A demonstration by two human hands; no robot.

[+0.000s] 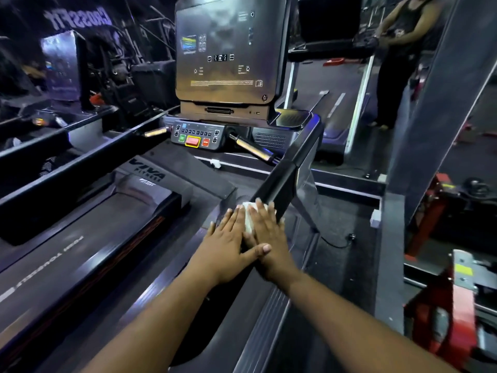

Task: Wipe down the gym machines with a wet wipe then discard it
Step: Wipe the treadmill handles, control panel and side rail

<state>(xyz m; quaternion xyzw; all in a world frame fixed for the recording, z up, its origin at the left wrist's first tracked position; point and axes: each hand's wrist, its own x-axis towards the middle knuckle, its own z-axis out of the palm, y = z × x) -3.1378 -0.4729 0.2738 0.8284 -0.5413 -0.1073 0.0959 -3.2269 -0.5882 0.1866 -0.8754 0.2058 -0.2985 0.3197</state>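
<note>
While both hands lie flat with fingers straight, the white crumpled wet wipe (pixel 248 220) sits pressed beneath and between them on the black side handrail (pixel 279 184) of the dark treadmill (pixel 150 211). The left hand (pixel 224 246) overlaps the right hand (pixel 266 235) at the thumb. Ahead stand the treadmill's large dark console screen (pixel 226 49) and its button panel (pixel 197 137). Another person (pixel 398 49) stands well apart, far right.

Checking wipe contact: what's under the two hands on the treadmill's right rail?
A white wet wipe lies under both flat hands, left hand and right hand, pressed onto the right side rail. Only a strip shows between them; the rest is covered.
</note>
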